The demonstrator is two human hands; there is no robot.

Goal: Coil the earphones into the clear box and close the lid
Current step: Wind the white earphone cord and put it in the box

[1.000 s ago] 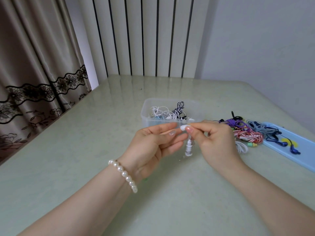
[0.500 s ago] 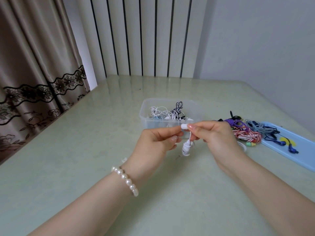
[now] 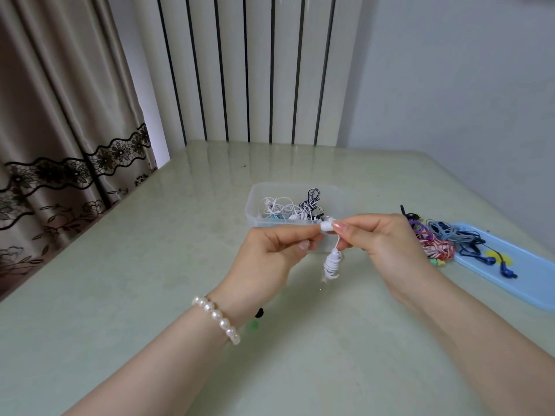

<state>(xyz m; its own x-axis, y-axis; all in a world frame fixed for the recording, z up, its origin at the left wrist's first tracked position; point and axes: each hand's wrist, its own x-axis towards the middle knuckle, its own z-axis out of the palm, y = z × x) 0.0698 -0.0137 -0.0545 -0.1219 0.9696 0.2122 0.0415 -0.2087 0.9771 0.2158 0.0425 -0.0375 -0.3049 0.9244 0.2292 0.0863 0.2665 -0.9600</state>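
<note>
White earphones wound into a tight bundle (image 3: 332, 264): hanging above the pale green table (image 3: 150, 295), near side of the clear plastic box (image 3: 255, 202), which holds coiled white and black-striped sets. Left hand (image 3: 270, 253) and right hand (image 3: 378, 241) pinch its white earbud end together. Right: loose coloured earphones (image 3: 435, 244) beside a light blue tray (image 3: 528, 280).

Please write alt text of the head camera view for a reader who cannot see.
Two hands, left hand and right hand, pinch a coiled white earphone above a pale green table. Behind them stands an open clear box holding earphones; more coloured earphones lie right, beside a blue lid.
</note>
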